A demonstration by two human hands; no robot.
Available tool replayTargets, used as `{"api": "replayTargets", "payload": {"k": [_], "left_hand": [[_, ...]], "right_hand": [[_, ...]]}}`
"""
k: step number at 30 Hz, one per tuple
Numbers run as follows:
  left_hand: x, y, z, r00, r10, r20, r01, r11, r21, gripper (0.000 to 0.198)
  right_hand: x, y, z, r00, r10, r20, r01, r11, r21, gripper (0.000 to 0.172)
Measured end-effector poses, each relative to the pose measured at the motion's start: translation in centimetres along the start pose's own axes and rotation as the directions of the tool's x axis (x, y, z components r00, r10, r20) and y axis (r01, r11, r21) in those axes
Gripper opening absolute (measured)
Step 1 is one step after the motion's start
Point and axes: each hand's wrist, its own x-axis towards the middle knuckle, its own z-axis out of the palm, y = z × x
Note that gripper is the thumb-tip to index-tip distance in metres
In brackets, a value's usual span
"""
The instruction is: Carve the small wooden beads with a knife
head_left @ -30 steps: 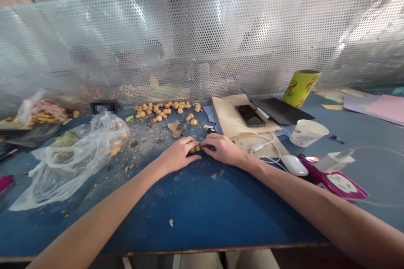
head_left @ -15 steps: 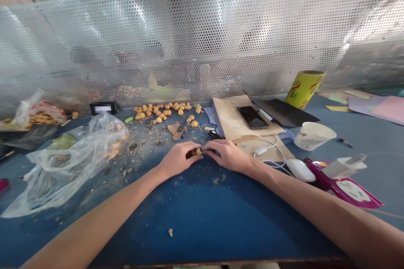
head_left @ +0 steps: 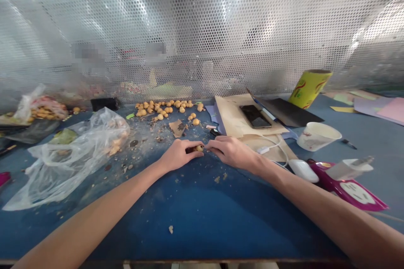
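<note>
The tabletop (head_left: 202,218) is deep blue. Behind the black phone (head_left: 255,116), the metal screen (head_left: 202,29) is silver, dotted with holes. Left of the phone, the single ball (head_left: 199,148) and the heap of balls (head_left: 164,109) are tan-yellow; right of it, a yellow roll (head_left: 311,88) bears red swirls.

A blue tabletop (head_left: 202,214) carries a crumpled plastic bag (head_left: 72,155), scattered yellow nuts (head_left: 164,109), brown paper (head_left: 236,122) under a phone (head_left: 255,116), a white cup (head_left: 317,135), and crumbs.

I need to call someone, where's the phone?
In the head view, the phone lies on brown paper beyond the right hand, left of the white cup.
</note>
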Motion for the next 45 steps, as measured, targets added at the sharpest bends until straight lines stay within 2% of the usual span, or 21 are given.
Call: {"api": "replayTargets", "payload": {"k": [18, 23, 32, 45], "left_hand": [[0.0, 0.1, -0.1, 1.000, 0.023, 0.011, -0.023, 0.999, 0.040, 0.038], [0.1, 0.0, 0.0, 1.000, 0.006, 0.016, -0.007, 1.000, 0.013, 0.037], [0.1, 0.1, 0.0, 0.999, 0.037, 0.006, -0.037, 0.998, 0.046, 0.032], [0.2, -0.1, 0.1, 0.999, 0.034, 0.009, -0.034, 0.998, 0.058, 0.036]], "right_hand": [[0.5, 0.3, -0.2, 0.999, 0.004, 0.036, -0.004, 1.000, -0.003, 0.019], [0.3, 0.6, -0.9, 0.998, -0.027, 0.050, 0.026, 0.999, 0.028, 0.022], [0.5, 0.6, -0.7, 0.995, -0.086, 0.048, 0.085, 0.996, 0.024, 0.025], [0.6, 0.7, -1.5, 0.992, -0.108, 0.067, 0.112, 0.992, -0.058, 0.026]]}}
